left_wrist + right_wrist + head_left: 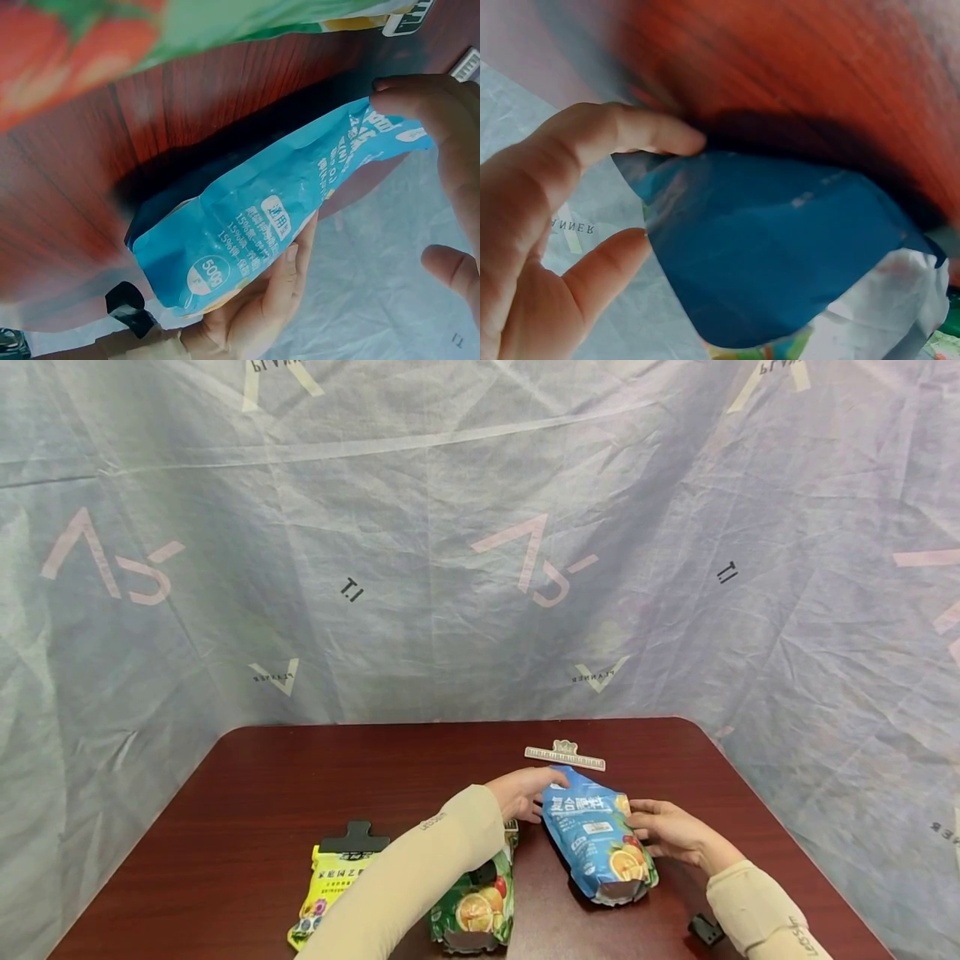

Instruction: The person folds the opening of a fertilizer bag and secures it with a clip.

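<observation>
A blue pouch [592,835] with fruit pictures stands tilted over the right half of the table. At its upper left is my left hand [521,792]; one finger lies over the pouch's top, while in the left wrist view the thumb [450,274] is apart from it. My right hand [671,833] holds the pouch's right side. Seen from the right wrist, finger [660,135] and thumb [611,262] meet the pouch's edge on two sides. Just behind the pouch lies a pale ruler-like clip [565,755].
Left of the pouch is a green fruit-printed bag [472,914], partly covered by my left sleeve. Farther left lies a yellow bag [330,885] with a black clip [356,837] on its top. A small black clip [705,930] sits near my right wrist. A grey printed cloth [420,610] surrounds the table [300,777].
</observation>
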A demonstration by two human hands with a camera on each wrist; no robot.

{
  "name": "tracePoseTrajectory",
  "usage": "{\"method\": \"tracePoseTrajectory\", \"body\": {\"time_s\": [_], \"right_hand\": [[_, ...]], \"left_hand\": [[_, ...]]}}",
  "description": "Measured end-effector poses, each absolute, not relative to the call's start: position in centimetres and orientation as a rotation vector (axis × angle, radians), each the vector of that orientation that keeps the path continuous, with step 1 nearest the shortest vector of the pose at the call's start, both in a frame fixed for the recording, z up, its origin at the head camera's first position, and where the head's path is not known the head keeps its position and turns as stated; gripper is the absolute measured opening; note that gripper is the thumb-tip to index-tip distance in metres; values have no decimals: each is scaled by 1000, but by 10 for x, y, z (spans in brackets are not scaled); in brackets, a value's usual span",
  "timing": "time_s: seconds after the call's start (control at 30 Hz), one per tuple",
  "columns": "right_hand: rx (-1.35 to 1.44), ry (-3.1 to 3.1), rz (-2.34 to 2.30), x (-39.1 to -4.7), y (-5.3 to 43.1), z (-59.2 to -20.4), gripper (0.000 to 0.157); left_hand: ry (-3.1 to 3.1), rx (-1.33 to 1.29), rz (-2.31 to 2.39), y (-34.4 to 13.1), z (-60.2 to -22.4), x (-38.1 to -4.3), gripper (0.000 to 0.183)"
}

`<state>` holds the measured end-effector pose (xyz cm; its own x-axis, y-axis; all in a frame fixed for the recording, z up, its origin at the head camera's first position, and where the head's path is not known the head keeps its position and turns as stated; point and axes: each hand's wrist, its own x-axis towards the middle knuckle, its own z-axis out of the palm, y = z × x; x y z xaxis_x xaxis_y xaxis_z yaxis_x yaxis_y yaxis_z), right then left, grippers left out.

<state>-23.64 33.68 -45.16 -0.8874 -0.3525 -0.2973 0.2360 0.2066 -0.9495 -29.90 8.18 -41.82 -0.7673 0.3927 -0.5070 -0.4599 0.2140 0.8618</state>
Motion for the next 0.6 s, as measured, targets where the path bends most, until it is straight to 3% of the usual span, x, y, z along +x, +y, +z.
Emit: {"method": "tracePoseTrajectory", "body": {"time_s": [0.4,0.6], "right_hand": [[-72,2034,-1784,-236,338,-451,74],[-70,2033,-1812,-234,337,-446,73]], "left_hand": [[1919,-43,1641,80,-417,-300,61],[1973,-43,1633,83,-418,-302,41]]}}
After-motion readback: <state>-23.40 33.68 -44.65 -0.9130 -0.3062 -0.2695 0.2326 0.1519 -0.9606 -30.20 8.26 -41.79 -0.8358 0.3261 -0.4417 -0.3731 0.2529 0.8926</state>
